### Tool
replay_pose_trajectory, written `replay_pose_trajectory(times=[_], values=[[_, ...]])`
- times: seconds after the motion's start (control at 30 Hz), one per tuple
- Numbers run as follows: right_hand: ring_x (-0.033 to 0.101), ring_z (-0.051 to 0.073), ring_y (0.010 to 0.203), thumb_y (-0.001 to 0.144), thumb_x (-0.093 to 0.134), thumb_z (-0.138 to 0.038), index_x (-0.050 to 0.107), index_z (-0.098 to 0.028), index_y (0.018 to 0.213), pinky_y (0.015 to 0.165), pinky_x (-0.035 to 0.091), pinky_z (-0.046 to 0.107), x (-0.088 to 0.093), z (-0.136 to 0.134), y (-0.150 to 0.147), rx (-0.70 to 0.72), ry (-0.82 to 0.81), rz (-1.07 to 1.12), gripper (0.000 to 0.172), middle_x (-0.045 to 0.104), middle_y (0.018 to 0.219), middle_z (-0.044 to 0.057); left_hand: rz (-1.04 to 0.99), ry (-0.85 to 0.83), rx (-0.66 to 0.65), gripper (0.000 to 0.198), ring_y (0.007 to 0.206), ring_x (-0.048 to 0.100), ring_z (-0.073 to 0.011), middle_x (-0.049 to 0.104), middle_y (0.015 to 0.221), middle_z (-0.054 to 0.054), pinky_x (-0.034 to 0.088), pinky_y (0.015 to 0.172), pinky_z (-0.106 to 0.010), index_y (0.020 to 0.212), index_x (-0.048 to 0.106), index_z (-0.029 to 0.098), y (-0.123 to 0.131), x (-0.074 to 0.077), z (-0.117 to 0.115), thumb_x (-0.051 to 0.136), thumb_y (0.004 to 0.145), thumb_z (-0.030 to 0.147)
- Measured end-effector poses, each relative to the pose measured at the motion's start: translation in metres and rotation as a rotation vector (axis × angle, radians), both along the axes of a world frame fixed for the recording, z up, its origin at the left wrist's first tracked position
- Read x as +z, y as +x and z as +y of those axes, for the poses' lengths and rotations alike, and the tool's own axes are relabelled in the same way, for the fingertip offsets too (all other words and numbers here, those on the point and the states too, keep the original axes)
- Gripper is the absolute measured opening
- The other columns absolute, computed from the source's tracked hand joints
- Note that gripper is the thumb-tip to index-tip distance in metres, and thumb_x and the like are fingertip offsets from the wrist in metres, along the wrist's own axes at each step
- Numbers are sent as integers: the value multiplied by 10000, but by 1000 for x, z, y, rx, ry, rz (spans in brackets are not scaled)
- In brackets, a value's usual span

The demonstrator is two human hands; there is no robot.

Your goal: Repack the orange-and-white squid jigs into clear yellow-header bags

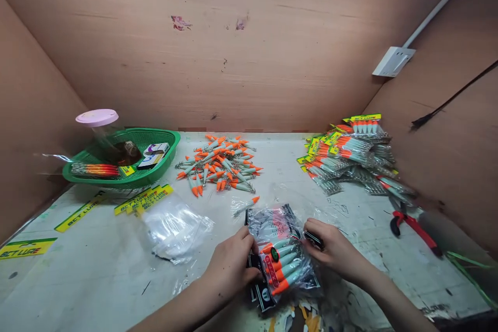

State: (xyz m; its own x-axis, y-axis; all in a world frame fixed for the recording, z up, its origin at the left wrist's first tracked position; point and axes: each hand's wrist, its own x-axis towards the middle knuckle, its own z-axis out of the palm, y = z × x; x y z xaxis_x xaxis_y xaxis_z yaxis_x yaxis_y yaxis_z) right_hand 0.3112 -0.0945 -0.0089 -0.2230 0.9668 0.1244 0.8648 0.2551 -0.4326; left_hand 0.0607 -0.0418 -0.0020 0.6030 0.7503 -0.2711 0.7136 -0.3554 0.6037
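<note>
Before me on the table lies a clear plastic package (286, 264) with a black printed border, showing several orange-and-pale-green lures inside. My left hand (233, 257) grips its left edge between thumb and fingers. At the upper right side of the package, my right hand (329, 244) is closed on a small black piece (313, 240), perhaps part of the packaging. One loose lure (247, 206) lies just beyond the package. Farther back sits a heap of loose orange-tipped lures (221, 163). Clear plastic bags (175, 228) are piled left of my left hand.
A green basket (136, 179) with a lidded jar (112, 140) stands at the back left. Yellow label cards (29, 248) lie along the left. Packed lures (346, 153) are heaped at the back right, near red-handled pliers (418, 231). Wooden walls enclose the table.
</note>
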Motion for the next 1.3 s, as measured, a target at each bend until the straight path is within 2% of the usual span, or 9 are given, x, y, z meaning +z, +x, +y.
replay_pose_trajectory(times=[0.13, 0.3, 0.5, 0.67, 0.83, 1.0, 1.07, 1.2, 1.3], values=[[543, 143, 667, 866, 451, -196, 538, -192, 818, 595, 418, 236, 9, -4, -7, -11, -5, 55, 99, 572, 760, 24, -134, -58, 35, 162, 824, 582, -199, 597, 891, -15, 415, 691, -275, 710, 573, 199, -3, 5, 1, 672, 644, 89], [553, 146, 637, 882, 452, -202, 592, -199, 928, 572, 434, 245, 27, -8, -17, -37, 85, 151, 148, 587, 774, 30, -574, -11, 59, 69, 683, 595, -144, 616, 752, -4, 481, 635, -248, 810, 530, 207, -28, 24, 3, 488, 838, 160], [586, 152, 721, 896, 544, -272, 610, -222, 1093, 629, 485, 246, 59, -3, -36, 10, 314, 278, 214, 574, 828, 38, -750, 683, -86, 244, 812, 700, -135, 731, 939, -38, 542, 695, -191, 828, 491, 225, -61, 29, 7, 494, 788, -16], [599, 182, 884, 878, 591, -242, 555, -207, 1225, 742, 519, 275, 70, 10, -52, 152, 493, 276, 351, 580, 983, 85, -726, 879, -203, 199, 964, 679, -173, 706, 1078, -109, 558, 796, -227, 856, 531, 184, -72, 27, 2, 534, 806, -9], [581, 155, 772, 930, 499, -203, 607, -163, 996, 670, 479, 251, 74, 25, -55, 353, 443, 222, 132, 601, 862, 75, -718, 920, -282, 130, 1027, 655, -187, 698, 1085, -139, 543, 883, -265, 859, 555, 146, -76, 32, -2, 497, 861, 30], [526, 150, 687, 939, 419, -188, 557, -177, 845, 609, 417, 249, 74, 32, -56, 422, 344, 203, 168, 577, 760, 56, -660, 1003, -361, 163, 1053, 643, -199, 719, 1024, -147, 544, 900, -277, 884, 590, 122, -83, 28, 1, 438, 904, 67], [498, 138, 657, 901, 464, -188, 539, -181, 809, 589, 394, 239, 70, 35, -58, 336, 270, 299, 119, 560, 745, 38, -612, 1082, -431, 177, 1094, 620, -237, 721, 1014, -154, 544, 920, -329, 900, 607, 105, -86, 24, 0, 437, 893, 57], [378, 116, 551, 804, 549, -274, 471, -195, 659, 514, 308, 237, 56, 45, -65, -55, 145, 571, 182, 447, 604, -24, -544, 1207, -478, 177, 1094, 617, -279, 723, 1007, -150, 551, 911, -393, 861, 619, 110, -87, 21, 2, 453, 862, 47], [375, 110, 530, 827, 478, -348, 458, -199, 668, 499, 308, 237, 50, 59, -72, -133, 114, 684, 219, 432, 595, -29, -651, 1145, -280, 143, 932, 687, -199, 733, 942, -107, 576, 828, -301, 844, 567, 153, -82, 22, 12, 497, 835, 28]])
